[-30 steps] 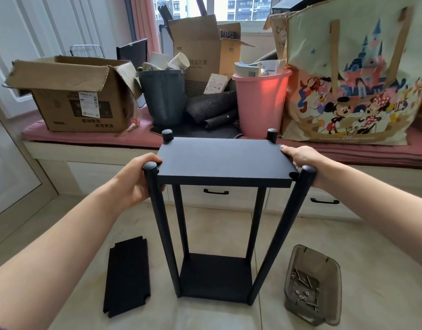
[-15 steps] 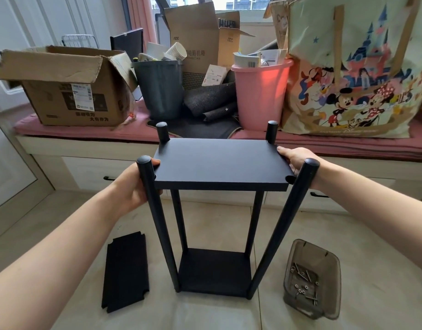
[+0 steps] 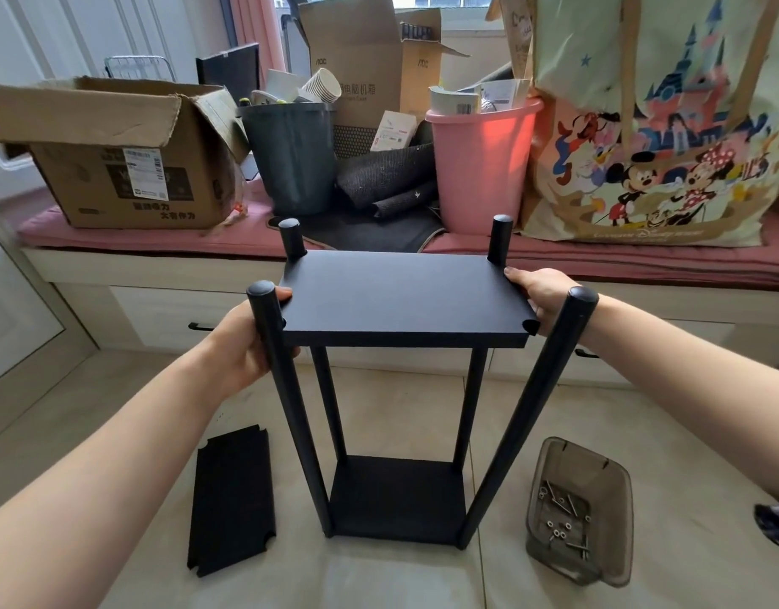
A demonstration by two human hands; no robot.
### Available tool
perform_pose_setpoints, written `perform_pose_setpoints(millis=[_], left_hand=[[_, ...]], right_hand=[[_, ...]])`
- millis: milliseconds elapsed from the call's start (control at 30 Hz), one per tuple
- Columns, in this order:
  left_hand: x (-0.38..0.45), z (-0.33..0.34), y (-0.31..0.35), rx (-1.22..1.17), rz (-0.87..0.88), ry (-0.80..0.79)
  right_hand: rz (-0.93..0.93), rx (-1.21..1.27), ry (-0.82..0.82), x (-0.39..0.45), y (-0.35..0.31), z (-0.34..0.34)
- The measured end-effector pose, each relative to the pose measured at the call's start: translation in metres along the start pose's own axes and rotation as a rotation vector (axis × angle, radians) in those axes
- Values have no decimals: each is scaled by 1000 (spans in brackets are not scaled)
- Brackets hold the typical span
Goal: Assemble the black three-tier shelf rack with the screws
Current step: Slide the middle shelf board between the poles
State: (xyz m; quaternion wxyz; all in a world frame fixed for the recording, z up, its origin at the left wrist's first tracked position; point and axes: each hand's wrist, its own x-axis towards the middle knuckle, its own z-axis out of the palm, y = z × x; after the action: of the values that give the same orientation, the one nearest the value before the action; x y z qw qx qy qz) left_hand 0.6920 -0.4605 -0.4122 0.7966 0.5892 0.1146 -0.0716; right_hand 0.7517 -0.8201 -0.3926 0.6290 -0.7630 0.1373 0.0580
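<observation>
The black rack stands upright on the floor, with several round posts rising from a bottom shelf (image 3: 394, 496). A black shelf board (image 3: 400, 296) sits level between the posts near their tops. My left hand (image 3: 247, 345) grips the board's left edge beside the near left post (image 3: 286, 402), thumb on top. My right hand (image 3: 539, 292) holds the right edge behind the near right post (image 3: 528, 415). A third black board (image 3: 231, 498) lies flat on the floor to the left. A smoky plastic tray (image 3: 581, 507) with screws and washers lies at the right.
Behind the rack runs a window bench (image 3: 159, 265) with drawers, loaded with a cardboard box (image 3: 115, 160), a dark bin (image 3: 291, 156), a pink bucket (image 3: 480, 169) and a large cartoon tote bag (image 3: 660, 138). Tiled floor surrounds the rack.
The upper board has slid down the posts a little in both hands, so more of the post tops show above it. The camera view has tilted slightly.
</observation>
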Motion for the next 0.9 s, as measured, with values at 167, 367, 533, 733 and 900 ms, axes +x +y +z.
perform_pose_setpoints(millis=[167, 367, 533, 733, 900], left_hand=[[2, -1, -9, 6, -21, -9], [6, -9, -32, 30, -57, -1], [12, -13, -43, 52, -67, 7], [17, -19, -61, 63, -81, 29], [18, -14, -73, 16, -60, 91]], right_hand=[[17, 7, -27, 4, 6, 2], [96, 48, -83, 7, 26, 4], [120, 69, -70, 9, 35, 7], [170, 118, -83, 10, 47, 11], [167, 94, -23, 11, 59, 21]])
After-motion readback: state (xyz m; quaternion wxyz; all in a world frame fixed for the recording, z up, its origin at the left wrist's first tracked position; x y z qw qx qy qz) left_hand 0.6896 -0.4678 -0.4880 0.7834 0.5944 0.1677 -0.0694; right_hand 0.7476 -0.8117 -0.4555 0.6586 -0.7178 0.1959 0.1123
